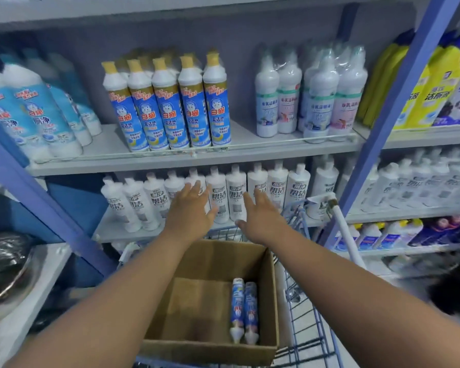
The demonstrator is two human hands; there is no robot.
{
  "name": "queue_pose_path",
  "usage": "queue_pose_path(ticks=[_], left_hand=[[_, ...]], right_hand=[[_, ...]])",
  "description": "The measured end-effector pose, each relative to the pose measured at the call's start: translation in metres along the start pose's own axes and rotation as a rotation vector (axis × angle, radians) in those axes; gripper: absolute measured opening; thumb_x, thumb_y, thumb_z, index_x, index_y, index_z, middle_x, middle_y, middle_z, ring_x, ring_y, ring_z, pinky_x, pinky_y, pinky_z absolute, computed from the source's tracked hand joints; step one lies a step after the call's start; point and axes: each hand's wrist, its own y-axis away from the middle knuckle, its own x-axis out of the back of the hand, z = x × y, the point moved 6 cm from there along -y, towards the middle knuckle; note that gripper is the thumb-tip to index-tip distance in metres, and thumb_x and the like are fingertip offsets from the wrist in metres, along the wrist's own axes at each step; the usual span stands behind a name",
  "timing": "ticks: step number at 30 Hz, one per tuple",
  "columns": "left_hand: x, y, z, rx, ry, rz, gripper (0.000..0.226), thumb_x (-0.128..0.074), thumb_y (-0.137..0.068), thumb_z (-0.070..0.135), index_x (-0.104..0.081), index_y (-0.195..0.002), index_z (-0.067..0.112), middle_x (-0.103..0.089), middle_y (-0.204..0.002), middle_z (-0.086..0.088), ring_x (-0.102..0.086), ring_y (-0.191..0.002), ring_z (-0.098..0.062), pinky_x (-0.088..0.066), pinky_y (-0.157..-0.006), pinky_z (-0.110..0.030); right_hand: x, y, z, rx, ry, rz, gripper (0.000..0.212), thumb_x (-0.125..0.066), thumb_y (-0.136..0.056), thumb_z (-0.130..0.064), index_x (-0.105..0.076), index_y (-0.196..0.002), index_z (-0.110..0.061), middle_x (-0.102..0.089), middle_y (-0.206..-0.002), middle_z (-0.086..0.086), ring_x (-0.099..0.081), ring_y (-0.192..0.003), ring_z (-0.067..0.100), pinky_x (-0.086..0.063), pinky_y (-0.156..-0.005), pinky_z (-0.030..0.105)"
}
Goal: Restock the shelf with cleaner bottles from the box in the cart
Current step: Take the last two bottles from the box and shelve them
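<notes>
Both forearms bare, no sleeves in view. Left hand (190, 208): a thin ring on one finger, near its base. Right hand (260, 216): fingers bare.

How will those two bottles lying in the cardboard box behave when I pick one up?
The two bottles lie on their sides and look round, so one may roll once its neighbour leaves the cardboard box. Their glossy wrap looks smooth, perhaps slippery. The rigid-looking plastic should hold its shape in a firm grip.
</notes>
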Motion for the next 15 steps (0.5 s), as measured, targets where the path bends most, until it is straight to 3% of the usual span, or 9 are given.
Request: queue_pose_path(ticks=[7,15], left_hand=[[-0.099,0.015,-0.01,-0.009,0.062,-0.229,0.069,-0.034,-0.099,0.06,-0.018,-0.158,0.028,-0.011,-0.166,-0.002,-0.006,-0.153,-0.024,-0.01,-0.124,-0.043],[-0.195,0.029,-0.029,-0.109,0.045,-0.456,0.069,-0.031,-0.099,0.058,-0.015,-0.158,0.027,-0.008,-0.167,0.001,-0.006,-0.153,-0.022,-0.012,-0.124,-0.041]], right_hand=[[-0.097,-0.008,0.006,-0.121,-0.014,-0.151,0.082,-0.044,-0.102,-0.045,0.006,-0.159,-0.015,0.016,-0.165,0.015,0.012,-0.153,0.032,-0.009,-0.124,0.047],[-0.18,0.008,0.009,-0.317,-0.04,-0.253,0.075,-0.027,-0.103,-0.052,0.002,-0.16,-0.013,0.008,-0.167,0.011,0.006,-0.154,0.027,-0.002,-0.124,0.043]])
